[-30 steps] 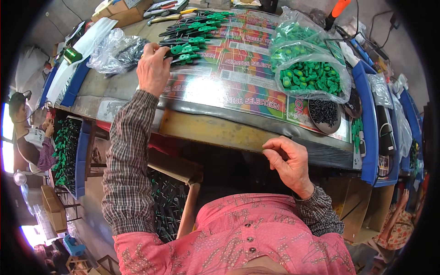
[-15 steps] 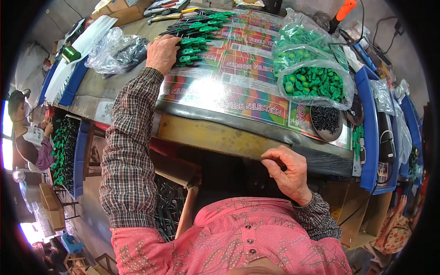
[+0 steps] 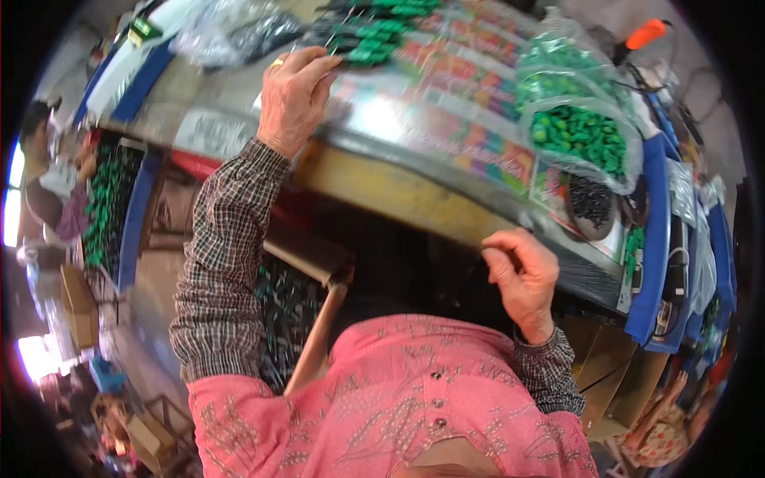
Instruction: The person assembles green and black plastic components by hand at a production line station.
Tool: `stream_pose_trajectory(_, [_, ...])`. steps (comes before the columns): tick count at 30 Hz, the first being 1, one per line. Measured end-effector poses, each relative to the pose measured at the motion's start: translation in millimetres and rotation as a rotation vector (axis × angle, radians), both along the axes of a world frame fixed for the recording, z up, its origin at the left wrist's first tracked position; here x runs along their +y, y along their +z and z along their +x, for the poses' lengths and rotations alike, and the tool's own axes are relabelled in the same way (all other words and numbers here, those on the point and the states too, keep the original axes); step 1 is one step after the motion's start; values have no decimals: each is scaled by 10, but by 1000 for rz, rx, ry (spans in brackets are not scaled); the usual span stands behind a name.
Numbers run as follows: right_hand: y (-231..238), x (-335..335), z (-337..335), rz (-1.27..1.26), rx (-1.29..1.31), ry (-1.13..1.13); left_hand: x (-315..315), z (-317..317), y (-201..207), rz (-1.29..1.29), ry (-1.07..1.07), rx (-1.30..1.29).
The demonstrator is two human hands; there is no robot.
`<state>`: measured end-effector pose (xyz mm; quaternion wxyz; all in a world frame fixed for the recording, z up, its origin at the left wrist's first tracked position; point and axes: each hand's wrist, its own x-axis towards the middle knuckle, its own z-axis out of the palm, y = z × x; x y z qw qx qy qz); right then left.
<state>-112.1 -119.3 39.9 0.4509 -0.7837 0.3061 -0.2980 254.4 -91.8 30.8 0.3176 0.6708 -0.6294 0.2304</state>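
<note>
My left hand (image 3: 293, 101) is at the near left end of a pile of slim green-and-black plastic pieces (image 3: 378, 36) on the table. Its fingers are drawn together in a pinch; what they hold, if anything, cannot be made out. Over the table's front edge hovers my right hand (image 3: 523, 279), with thumb and forefinger curled together and the other fingers folded. Anything between those fingertips is too small or blurred to tell. Farther right, a clear plastic bag (image 3: 550, 76) holds small green plastic parts (image 3: 578, 135). Beside it stands a dark round dish of small black parts (image 3: 591, 205).
A clear bag of dark items (image 3: 231, 33) lies at the far left. Below my left arm is a cardboard box (image 3: 319, 334) of black and green pieces. Blue bins (image 3: 657, 239) line the right side. An orange-handled tool (image 3: 644, 33) stands behind. Another person works at far left.
The view has shifted, so the table sits higher in the picture. My left hand has drawn back slightly from the green-and-black pieces. My right hand keeps its curled shape.
</note>
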Motion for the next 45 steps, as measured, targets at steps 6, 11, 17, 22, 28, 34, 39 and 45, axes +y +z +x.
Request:
stream_pose_trajectory(6, [-72, 65, -6, 43, -22, -68, 1071, -455, 46, 51, 100, 109])
stream_pose_trajectory(11, [-166, 67, -3, 10, -41, -70, 2246, -472, -367, 157, 330, 109])
stream_pose_trajectory(17, [-260, 68, 40, -26, -68, -79, 3535, -511, -836, 353, 644, 308])
stream_pose_trajectory(22, [-291, 30, 40, 2, -80, -85, 4406, -544, -1070, 479, 872, 471])
stream_pose_trajectory(28, [-311, -38, -3, -18, -63, -55, 5186, -773, -1434, 537, 1068, 639])
stream_pose_trajectory(34, [-314, -27, 2, -11, -62, -80, 5691, -1042, -1496, 692, 1254, 756])
stream_pose_trajectory(39, [-312, -6, 17, -32, -65, -84, 5755, -1170, -1570, 561, 1501, 1173])
stream_pose_trajectory(45, [-315, -20, 20, -36, -78, -74, 5831, -1298, -1695, 682, 1449, 934])
